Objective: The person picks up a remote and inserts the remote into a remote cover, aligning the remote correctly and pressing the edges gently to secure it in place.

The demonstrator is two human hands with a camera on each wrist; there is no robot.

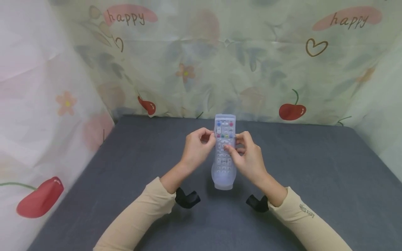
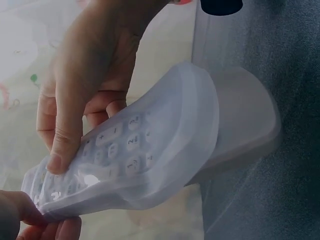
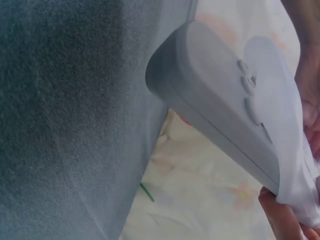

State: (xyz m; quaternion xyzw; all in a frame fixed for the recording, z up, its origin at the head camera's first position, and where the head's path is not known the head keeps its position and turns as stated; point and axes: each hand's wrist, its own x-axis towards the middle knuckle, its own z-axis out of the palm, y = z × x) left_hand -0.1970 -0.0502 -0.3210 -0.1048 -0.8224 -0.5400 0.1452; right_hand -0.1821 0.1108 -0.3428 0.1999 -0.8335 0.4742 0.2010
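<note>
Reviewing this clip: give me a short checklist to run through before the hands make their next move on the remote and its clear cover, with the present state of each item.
1. Left hand grips the remote at its left edge: ok.
2. Right hand pinches the remote's right side, thumb on the keys: ok.
3. Remote lifted off the grey table, not resting on it: ok.
4. Clear cover fully seated at the lower end: not ok; it hangs loose past the remote's end.
5. Cover seated over the top end: cannot tell.
6. Key face turned toward the person: ok.
</note>
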